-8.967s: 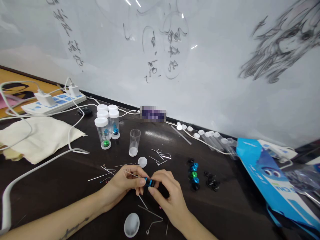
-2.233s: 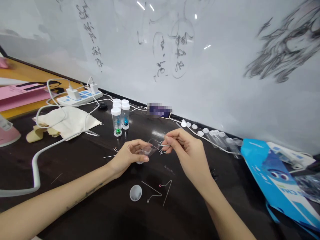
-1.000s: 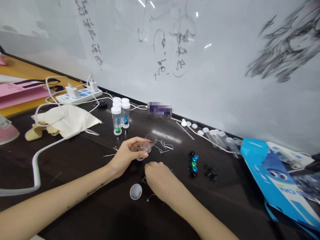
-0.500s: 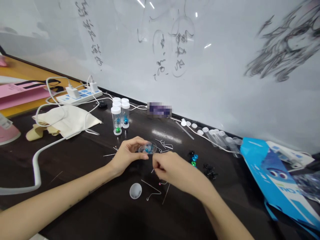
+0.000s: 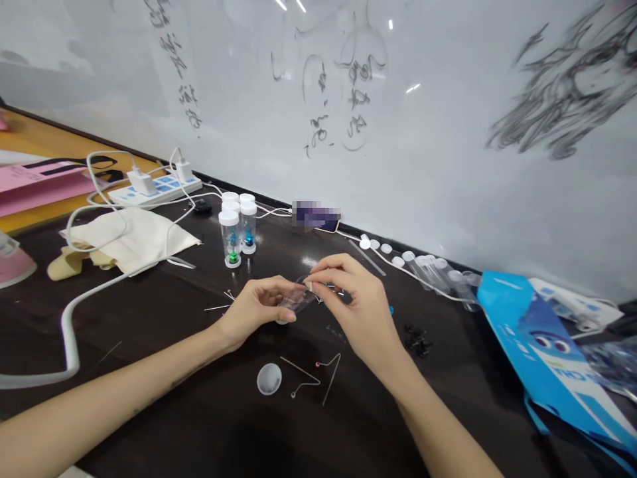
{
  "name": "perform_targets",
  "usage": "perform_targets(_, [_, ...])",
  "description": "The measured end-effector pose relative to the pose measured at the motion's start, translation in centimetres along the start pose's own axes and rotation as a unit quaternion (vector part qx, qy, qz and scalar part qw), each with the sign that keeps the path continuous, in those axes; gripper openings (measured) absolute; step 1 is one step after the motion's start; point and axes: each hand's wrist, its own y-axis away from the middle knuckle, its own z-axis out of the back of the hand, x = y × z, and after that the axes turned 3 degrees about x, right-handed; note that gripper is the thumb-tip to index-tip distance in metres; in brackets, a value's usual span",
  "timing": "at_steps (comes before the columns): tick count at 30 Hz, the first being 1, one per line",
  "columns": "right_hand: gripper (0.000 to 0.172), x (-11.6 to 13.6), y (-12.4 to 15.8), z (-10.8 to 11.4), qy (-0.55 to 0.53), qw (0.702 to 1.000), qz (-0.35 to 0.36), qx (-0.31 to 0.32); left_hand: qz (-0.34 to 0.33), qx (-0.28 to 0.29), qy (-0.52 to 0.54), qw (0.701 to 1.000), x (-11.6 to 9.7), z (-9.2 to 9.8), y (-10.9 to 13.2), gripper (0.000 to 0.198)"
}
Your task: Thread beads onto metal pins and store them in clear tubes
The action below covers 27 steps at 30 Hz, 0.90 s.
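My left hand (image 5: 259, 311) is wrapped round a clear plastic tube (image 5: 298, 300), which lies tilted with its far end toward the right. At that end my right hand (image 5: 355, 299) pinches its thumb and forefinger together. Something small and whitish shows between those fingertips, too small to make out. Below the hands a round white cap (image 5: 269, 379) lies hollow side up on the dark table. Beside it are two bent wires, one (image 5: 306, 383) with a pale bead and one (image 5: 332, 375) with a pink bead at its end.
Several capped tubes (image 5: 231, 242) with coloured pieces inside stand behind my left hand. Black small parts (image 5: 418, 340) lie to the right. Empty tubes (image 5: 442, 272) and loose caps line the whiteboard. A blue bag (image 5: 547, 358) lies far right; a cloth (image 5: 134, 236) and white cables lie left.
My right hand has risen and turned, its fingertips now at the tube's end. The tube has tilted in my left hand. The pink-beaded wire below is more fully exposed.
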Motion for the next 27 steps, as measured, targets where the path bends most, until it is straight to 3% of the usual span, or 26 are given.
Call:
perform_targets(6, [0.021,-1.8,-0.4,-0.8,-0.009,0.999,-0.030,-0.024,0.001,-0.058,0.034,0.998,-0.7,1.0,-0.5,0.038])
perform_targets(10, [0.023,-4.6,0.1,-3.1,0.039,0.995,-0.069,0.059,-0.034,-0.097,0.036,0.994,-1.1,1.7,-0.9,0.034])
perform_targets(14, [0.037,-6.4,1.0,-5.5,0.133,0.981,-0.032,0.134,-0.043,-0.125,0.042,0.990,-1.2,1.9,-1.1,0.033])
perform_targets(18, [0.039,-7.1,1.5,-6.7,0.183,0.968,-0.007,0.169,-0.022,-0.114,0.056,0.992,-1.0,1.8,-0.9,0.033])
perform_targets(24, [0.018,-7.2,1.5,-7.1,0.172,0.970,-0.019,0.173,0.013,-0.073,0.063,0.995,-1.0,1.5,-0.7,0.035])
perform_targets(27, [0.017,-7.0,1.4,-6.8,0.145,0.975,-0.022,0.164,0.028,-0.068,0.052,0.996,-1.1,1.2,-0.7,0.033])
